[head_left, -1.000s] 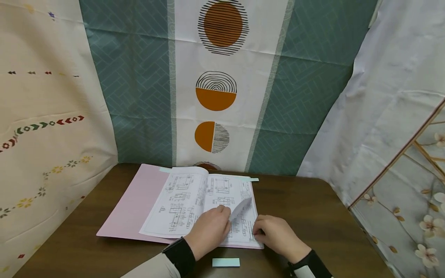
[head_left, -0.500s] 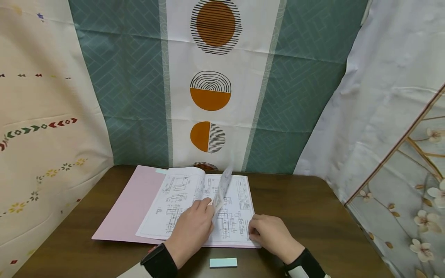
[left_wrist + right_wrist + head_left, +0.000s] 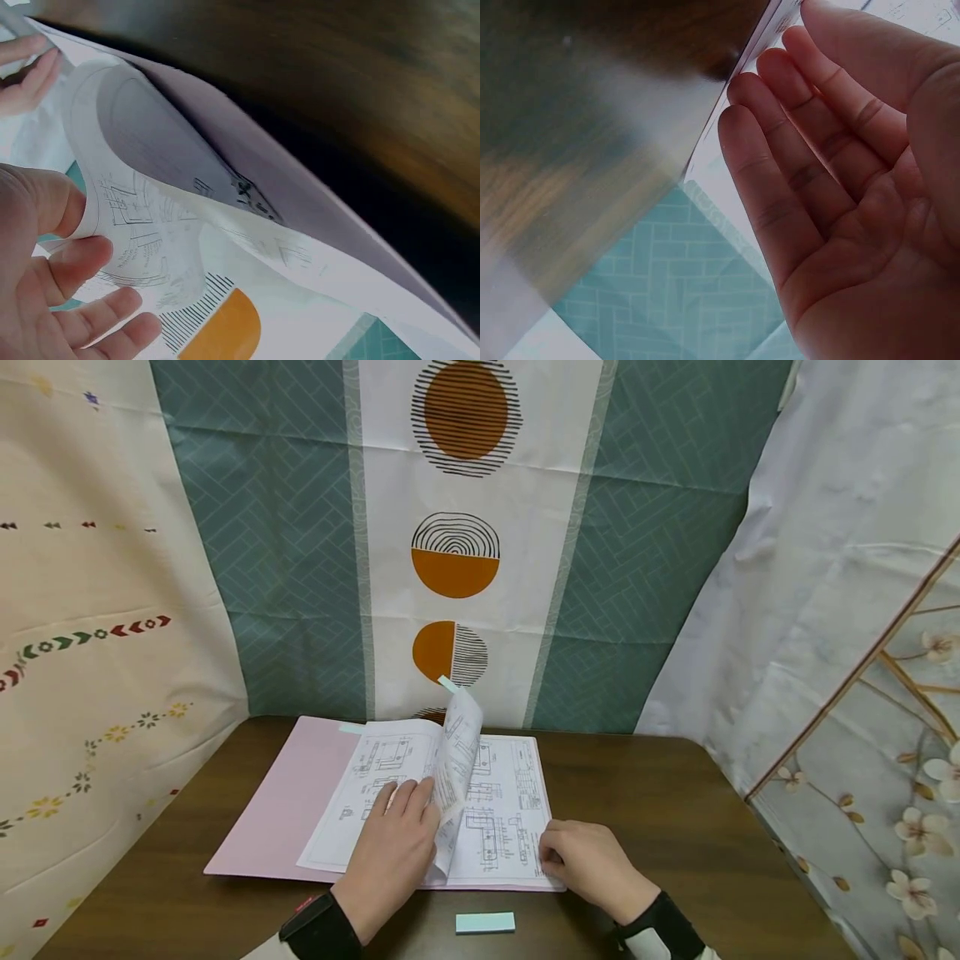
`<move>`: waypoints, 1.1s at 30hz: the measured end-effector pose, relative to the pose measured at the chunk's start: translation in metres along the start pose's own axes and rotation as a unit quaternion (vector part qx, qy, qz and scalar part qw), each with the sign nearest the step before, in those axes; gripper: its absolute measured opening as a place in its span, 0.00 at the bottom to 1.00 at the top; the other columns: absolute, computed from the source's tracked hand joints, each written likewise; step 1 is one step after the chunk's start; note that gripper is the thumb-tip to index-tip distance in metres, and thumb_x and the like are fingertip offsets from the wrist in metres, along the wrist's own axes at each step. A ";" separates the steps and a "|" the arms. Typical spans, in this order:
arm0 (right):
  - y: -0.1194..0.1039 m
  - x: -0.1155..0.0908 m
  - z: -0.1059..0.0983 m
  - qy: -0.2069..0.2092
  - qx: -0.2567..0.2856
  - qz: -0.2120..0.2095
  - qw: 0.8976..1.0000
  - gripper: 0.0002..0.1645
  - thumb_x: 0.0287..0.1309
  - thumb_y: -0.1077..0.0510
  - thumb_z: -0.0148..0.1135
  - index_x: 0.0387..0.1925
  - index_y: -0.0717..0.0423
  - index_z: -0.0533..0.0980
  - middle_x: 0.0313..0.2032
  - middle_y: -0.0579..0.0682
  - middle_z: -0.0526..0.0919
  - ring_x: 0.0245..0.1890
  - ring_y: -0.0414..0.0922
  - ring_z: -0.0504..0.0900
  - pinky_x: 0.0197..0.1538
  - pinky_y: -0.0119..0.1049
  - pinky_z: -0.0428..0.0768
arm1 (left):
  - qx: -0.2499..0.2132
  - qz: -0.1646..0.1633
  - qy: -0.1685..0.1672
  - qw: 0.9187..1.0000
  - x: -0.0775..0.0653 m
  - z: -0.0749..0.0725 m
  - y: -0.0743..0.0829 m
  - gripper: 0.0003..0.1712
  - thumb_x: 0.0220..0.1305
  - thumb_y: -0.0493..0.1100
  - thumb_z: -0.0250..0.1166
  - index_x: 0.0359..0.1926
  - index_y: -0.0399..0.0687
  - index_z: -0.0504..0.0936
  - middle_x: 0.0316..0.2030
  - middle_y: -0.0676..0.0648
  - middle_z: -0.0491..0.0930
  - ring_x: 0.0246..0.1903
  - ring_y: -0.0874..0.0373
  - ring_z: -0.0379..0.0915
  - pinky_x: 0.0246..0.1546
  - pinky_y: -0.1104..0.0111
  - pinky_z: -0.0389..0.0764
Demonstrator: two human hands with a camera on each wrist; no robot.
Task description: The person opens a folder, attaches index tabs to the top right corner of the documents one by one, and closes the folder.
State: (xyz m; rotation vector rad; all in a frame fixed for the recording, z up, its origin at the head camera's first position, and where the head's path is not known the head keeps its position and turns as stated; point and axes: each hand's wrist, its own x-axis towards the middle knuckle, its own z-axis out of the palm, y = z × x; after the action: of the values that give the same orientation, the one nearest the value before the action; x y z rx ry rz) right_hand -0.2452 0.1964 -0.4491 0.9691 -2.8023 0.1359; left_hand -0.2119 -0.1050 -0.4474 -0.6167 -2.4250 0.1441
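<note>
Looking down, you have a dark wooden table (image 3: 675, 827) in front of you, hemmed in by patterned cloth hangings (image 3: 300, 568) at the back and on both sides. On the table lies an open pink folder (image 3: 277, 802), its cover spread flat to the left, with a booklet of technical drawings (image 3: 510, 793) resting on it near the table's middle. Your left hand (image 3: 393, 852) pinches one page (image 3: 459, 752) between thumb and fingers, and that page stands curled and nearly upright above the spine; the left wrist view shows the sheet bending round your thumb (image 3: 52, 206). Your right hand (image 3: 588, 860) rests on the lower right corner of the booklet, fingers relaxed and only lightly bent, their tips (image 3: 739, 82) touching the page edge without gripping it. A small pale blue sticky-note pad (image 3: 485, 923) lies on the table just in front of the folder, between your two wrists, and a pale blue tab (image 3: 447, 683) sticks out from the top of the lifted page.
</note>
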 end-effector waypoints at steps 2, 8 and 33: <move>0.000 0.000 0.001 -0.003 0.003 0.002 1.000 0.10 0.50 0.51 0.75 0.25 0.41 0.79 0.25 0.34 0.72 0.24 0.35 0.67 0.30 0.32 0.68 | 0.008 -0.002 -0.002 1.000 -0.003 -0.001 -0.003 0.15 0.58 0.43 0.65 0.41 0.36 0.80 0.61 0.34 0.71 0.60 0.38 0.66 0.65 0.40 0.54; 0.000 0.001 0.004 -0.003 0.004 0.000 1.000 0.10 0.50 0.51 0.75 0.26 0.41 0.79 0.25 0.34 0.71 0.24 0.35 0.67 0.29 0.32 0.68 | 0.042 -0.001 -0.031 0.999 -0.011 -0.006 -0.011 0.13 0.56 0.41 0.67 0.39 0.36 0.80 0.65 0.33 0.68 0.67 0.36 0.59 0.66 0.37 0.42; 0.000 0.000 0.000 -0.010 -0.002 0.009 1.000 0.09 0.50 0.51 0.75 0.26 0.40 0.79 0.25 0.34 0.71 0.24 0.36 0.67 0.29 0.32 0.68 | 0.058 -0.020 -0.077 0.995 -0.042 -0.002 -0.027 0.13 0.58 0.38 0.62 0.41 0.30 0.79 0.60 0.28 0.72 0.65 0.31 0.62 0.66 0.39 0.50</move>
State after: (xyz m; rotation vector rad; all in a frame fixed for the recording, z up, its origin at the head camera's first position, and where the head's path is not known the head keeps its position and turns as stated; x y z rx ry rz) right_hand -0.2455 0.1963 -0.4489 0.9507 -2.8281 0.1239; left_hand -0.1925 -0.1487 -0.4623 -0.5221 -2.5532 0.3249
